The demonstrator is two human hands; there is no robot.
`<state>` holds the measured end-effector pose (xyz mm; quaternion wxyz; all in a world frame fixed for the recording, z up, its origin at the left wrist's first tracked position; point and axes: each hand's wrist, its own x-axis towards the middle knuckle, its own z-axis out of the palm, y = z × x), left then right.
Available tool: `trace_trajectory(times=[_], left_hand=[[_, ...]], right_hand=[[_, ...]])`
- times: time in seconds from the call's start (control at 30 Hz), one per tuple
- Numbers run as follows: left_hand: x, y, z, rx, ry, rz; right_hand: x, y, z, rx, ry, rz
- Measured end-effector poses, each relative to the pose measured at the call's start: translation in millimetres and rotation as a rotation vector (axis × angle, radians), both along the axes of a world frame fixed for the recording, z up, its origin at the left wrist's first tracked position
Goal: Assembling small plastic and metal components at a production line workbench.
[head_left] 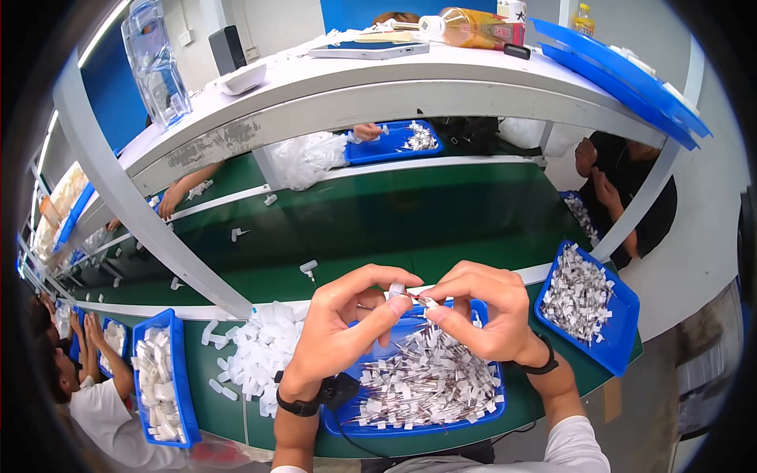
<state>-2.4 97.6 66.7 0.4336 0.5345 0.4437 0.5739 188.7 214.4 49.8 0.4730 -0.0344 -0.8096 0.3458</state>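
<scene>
My left hand [347,315] pinches a small white plastic housing [397,289] between thumb and fingers. Facing it, my right hand [485,315] is closed on a small white connector piece [426,302] with thin dark leads. The two parts meet or nearly meet; fingers hide the exact contact. Below both hands lies a blue tray [500,406] heaped with similar leaded white pieces [426,378]. Beside my left forearm is a loose pile of translucent white plastic housings [264,347] on the green tabletop.
Blue trays of white parts stand at the right [628,331] and left [189,402]. A green conveyor belt [473,213] with scattered pieces runs beyond a pale rail. Overhead, a shelf [355,94] carries a bottle [473,27] and a blue tray [615,75]. Other people sit left, right and opposite.
</scene>
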Motion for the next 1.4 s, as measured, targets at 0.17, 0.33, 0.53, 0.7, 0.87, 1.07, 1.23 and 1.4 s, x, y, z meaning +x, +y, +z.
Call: trace_trajectory(times=[0.17,0.33,0.53,0.7,0.87,1.07,1.23,1.4], left_hand=[[-3.5,-0.2,-3.1,0.002,0.054,0.030],[-3.3,-0.2,-2.0,0.027,0.077,0.055],[-5.1,-3.3,-1.0,0.038,0.059,0.023],[0.0,-0.7,1.5,0.065,0.100,0.029],[-2.4,-3.5,0.7,0.039,0.104,0.076],[-5.3,-0.8,-2.2,0.008,0.018,0.039],[-2.2,-0.6,-0.4,0.049,0.045,0.030],[2.4,5.6,-3.0,0.097,0.127,0.051]], right_hand=[[-4.7,-0.4,-1.5,-0.014,-0.016,0.011],[-6.3,-1.4,-2.2,-0.052,0.008,0.034],[-5.4,-2.4,-5.1,-0.016,-0.021,-0.005],[-1.0,-0.8,-7.8,-0.033,-0.004,0.008],[-5.8,-1.6,-4.6,-0.048,-0.006,0.033],[-7.3,-1.2,-6.8,-0.027,-0.015,0.015],[-7.5,-0.6,-6.9,-0.017,0.011,0.017],[-0.6,0.8,-6.0,-0.027,-0.027,-0.003]])
